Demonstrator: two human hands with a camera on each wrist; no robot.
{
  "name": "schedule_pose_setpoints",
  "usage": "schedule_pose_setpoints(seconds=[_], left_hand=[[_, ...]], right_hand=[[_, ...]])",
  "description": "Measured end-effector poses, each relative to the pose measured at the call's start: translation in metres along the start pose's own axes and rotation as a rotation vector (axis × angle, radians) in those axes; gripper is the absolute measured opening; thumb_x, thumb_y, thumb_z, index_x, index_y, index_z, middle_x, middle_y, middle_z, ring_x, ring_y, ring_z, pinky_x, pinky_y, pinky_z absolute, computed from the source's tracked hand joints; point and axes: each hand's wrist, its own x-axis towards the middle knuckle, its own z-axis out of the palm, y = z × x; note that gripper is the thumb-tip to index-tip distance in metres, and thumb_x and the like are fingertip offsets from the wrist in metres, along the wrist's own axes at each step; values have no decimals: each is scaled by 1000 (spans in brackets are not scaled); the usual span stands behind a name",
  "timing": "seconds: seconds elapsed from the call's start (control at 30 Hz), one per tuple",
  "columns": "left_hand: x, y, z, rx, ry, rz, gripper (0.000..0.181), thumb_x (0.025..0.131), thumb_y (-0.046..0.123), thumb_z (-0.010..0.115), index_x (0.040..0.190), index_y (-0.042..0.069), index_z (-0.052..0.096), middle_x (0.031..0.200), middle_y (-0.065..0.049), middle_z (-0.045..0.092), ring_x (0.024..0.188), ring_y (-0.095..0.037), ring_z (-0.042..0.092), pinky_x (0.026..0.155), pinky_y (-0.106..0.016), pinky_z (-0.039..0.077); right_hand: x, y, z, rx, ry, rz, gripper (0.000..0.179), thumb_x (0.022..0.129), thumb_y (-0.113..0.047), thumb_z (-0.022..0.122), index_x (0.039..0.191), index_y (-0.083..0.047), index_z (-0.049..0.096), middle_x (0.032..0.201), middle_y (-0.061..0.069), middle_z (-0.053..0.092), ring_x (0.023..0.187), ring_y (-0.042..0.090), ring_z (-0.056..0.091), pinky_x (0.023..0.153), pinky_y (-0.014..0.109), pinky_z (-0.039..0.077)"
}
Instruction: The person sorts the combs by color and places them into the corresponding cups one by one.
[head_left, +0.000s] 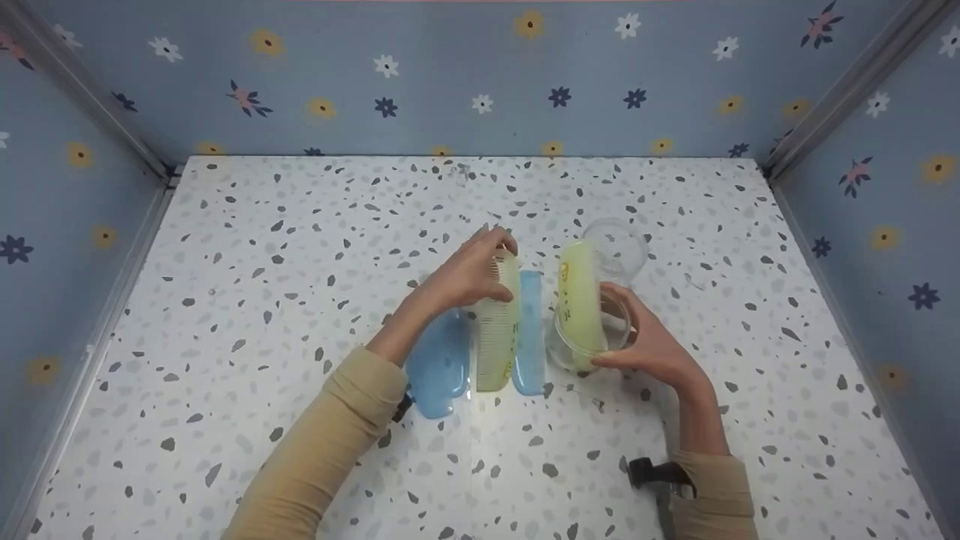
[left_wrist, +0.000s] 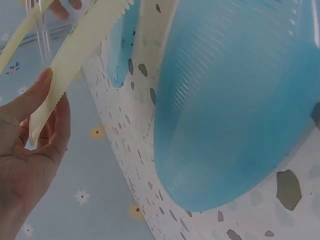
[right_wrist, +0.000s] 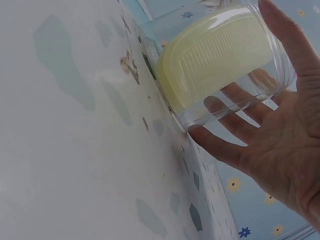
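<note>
Two grips at once

The left hand (head_left: 474,274) pinched a yellow comb (head_left: 495,345) between thumb and fingers. At the comb's three o'clock, the right hand (head_left: 652,343) curled round a clear jar (head_left: 616,330), a second comb (head_left: 579,296) inside. Handling the pinched comb seemed the step; next probably called for keeping the jar braced.

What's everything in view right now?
Jar: 1, clear, in the right hand
Held comb: 1, pale yellow, in the left hand
Second comb: 1, yellow, inside the jar
Wide comb: 1, blue, left of the held comb
Narrow comb-like piece: 1, blue, between held comb and jar
Round lid: 1, clear, behind the jar
Table: 1, white with grey flecks, underneath
Flowered panels: 3, blue, around the table
Sleeves: 2, tan, lower head view
Wrist pieces: 2, black, by the sleeves
Left hand: 1, bare, pinching the held comb
Right hand: 1, bare, around the jar
</note>
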Motion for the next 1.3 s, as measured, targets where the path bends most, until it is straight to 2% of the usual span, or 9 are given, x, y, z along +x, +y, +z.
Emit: schedule_pose_setpoints(seconds=[0.23,0.37,0.5,0.67,0.87,1.03,1.3], left_hand=[[-8,22,-1,-25,-17,77,54,85,3,80,132,9,54,134,-12,53,123,-26,55,104,-40,53],[-12,33,-2,-32,-8,146,50,89,5,77,133,10,54,136,-11,55,126,-25,54,107,-40,51],[-14,41,-3,-89,11,215,46,93,7,74,135,11,55,139,-8,58,125,-24,59,99,-38,57],[-18,52,-6,-198,35,241,45,97,12,71,139,15,56,138,-7,61,113,-25,66,88,-37,61],[-21,77,-10,-271,102,307,45,98,13,70,141,15,56,140,-7,61,116,-22,66,90,-35,61],[-21,97,-11,-297,172,383,44,99,14,69,140,17,57,139,-5,61,109,-16,63,84,-29,58],[-14,112,-5,-345,256,452,44,99,13,69,141,13,56,140,-8,60,113,-16,62,82,-26,58]], right_hand=[[0,1,-1,-10,0,-3,99,73,-11,91,155,-31,39,162,-2,42,150,32,39,110,61,46],[0,2,-1,-13,-2,-3,99,73,-11,91,156,-30,38,162,0,42,150,33,39,111,62,45],[-1,2,-1,-9,-6,-2,100,74,-11,91,156,-30,37,163,1,42,150,33,39,112,62,44],[0,2,-1,-8,-3,-5,101,74,-12,91,157,-31,37,162,0,42,150,33,39,114,63,43],[0,2,-2,-27,-1,-13,100,74,-13,91,157,-32,37,162,-1,43,149,32,40,115,64,41],[0,3,-3,-23,-9,-24,99,75,-13,90,157,-32,37,162,0,43,149,33,40,115,64,41],[0,2,-2,-46,1,-3,101,76,-13,90,157,-37,35,162,-4,42,150,32,39,114,67,40]])
